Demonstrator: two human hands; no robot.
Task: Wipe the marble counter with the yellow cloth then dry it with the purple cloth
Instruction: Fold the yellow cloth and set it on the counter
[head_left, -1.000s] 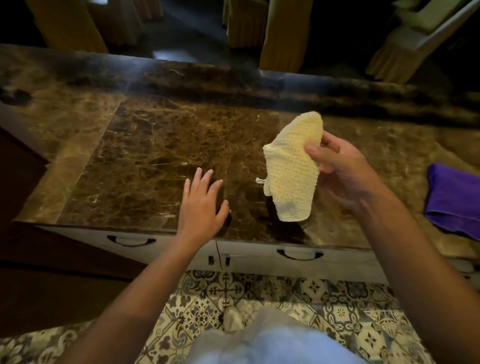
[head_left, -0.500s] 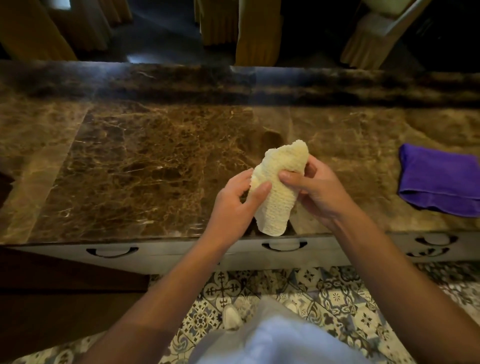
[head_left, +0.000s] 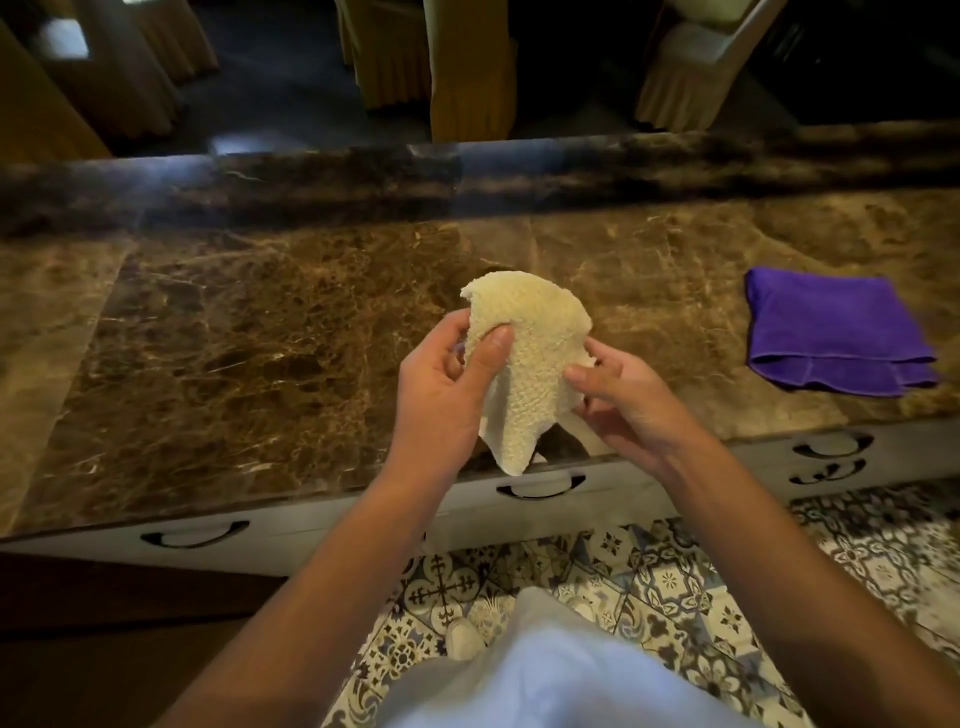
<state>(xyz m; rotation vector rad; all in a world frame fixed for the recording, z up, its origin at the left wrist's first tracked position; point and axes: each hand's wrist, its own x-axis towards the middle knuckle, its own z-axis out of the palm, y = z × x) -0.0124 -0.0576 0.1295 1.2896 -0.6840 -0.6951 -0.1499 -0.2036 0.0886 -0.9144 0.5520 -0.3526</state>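
Both hands, left (head_left: 441, 384) and right (head_left: 623, 400), pinch yellow cloth (head_left: 524, 358) above surface (head_left: 234, 338); spread it flat, then press down before wiping.

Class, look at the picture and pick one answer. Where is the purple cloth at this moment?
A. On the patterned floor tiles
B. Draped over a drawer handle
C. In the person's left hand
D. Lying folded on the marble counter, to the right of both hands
D. The purple cloth lies folded on the marble counter, untouched, while the left hand and the right hand both hold the yellow cloth.
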